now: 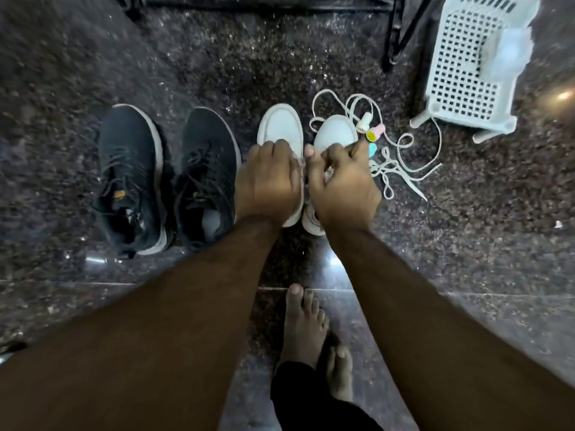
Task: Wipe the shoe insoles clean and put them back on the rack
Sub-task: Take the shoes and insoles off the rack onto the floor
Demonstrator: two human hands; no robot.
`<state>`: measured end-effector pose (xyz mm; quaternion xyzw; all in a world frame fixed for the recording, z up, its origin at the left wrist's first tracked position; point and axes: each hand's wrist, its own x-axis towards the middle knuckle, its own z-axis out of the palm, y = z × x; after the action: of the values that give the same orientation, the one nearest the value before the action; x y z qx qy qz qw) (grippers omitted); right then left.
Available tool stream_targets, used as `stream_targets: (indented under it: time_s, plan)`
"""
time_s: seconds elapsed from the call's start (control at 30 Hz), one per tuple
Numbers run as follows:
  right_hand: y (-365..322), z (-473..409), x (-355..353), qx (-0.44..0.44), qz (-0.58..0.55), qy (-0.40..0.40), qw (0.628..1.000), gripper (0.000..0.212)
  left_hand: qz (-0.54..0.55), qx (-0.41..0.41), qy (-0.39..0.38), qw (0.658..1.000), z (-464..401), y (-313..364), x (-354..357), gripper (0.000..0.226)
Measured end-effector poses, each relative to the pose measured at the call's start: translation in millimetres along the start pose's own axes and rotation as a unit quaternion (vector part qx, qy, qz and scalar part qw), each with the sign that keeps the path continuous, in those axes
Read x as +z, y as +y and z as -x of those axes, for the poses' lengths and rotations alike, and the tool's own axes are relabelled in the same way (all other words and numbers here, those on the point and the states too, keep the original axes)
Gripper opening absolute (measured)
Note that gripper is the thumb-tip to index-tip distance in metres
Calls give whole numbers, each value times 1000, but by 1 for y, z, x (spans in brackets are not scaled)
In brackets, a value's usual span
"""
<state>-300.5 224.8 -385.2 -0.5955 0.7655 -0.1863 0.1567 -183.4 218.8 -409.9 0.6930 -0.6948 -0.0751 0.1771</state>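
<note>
Hands gripping at frame centre: left hand (pixel 267 178) holding left white sneaker (pixel 281 126), right hand (pixel 343 181) pinching inside right white sneaker (pixel 334 132); best easing insole out slowly.

A white perforated basket (pixel 469 66) lay tipped on the dark floor (pixel 466 228), near loose laces (pixel 401 163) and colourful charms (pixel 373 133).

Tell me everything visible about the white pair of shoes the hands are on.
The white shoes stand side by side on the dark speckled floor, toes pointing away, right of a dark pair. They look smooth, leather-like, with white soles, and appear unlaced: loose white laces lie beside them. The left hand covers the left shoe's middle, fingers curled over it; the right hand curls at the right shoe's opening. Insoles are hidden.
</note>
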Motion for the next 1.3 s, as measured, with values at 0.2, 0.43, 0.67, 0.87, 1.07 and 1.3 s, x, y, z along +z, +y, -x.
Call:
stream_targets:
  time_s: [0.2, 0.43, 0.67, 0.87, 1.07, 1.3]
  plan:
    - [-28, -75, 26, -57, 30, 18, 998, 35, -43, -45, 6, 998, -52, -14, 10, 26]
    - [-31, -135, 41, -87, 78, -75, 990, 33, -81, 4, 23, 996, -110, -36, -8, 23]
    - [-51, -159, -16, -304, 356, -149, 871, 41, -65, 2, 11, 998, -130, -12, -28, 36]
    - [-62, -87, -59, -220, 299, -101, 923, 53, -56, 32, -9, 998, -70, 19, -88, 47]
    - [-49, 35, -96, -207, 172, -1, 963, 59, -108, 67, 19, 992, 24, 38, -168, 53]
    - [-34, 104, -149, -252, 198, 56, 945, 61, -150, 86, 44, 984, 90, 73, -218, 64]
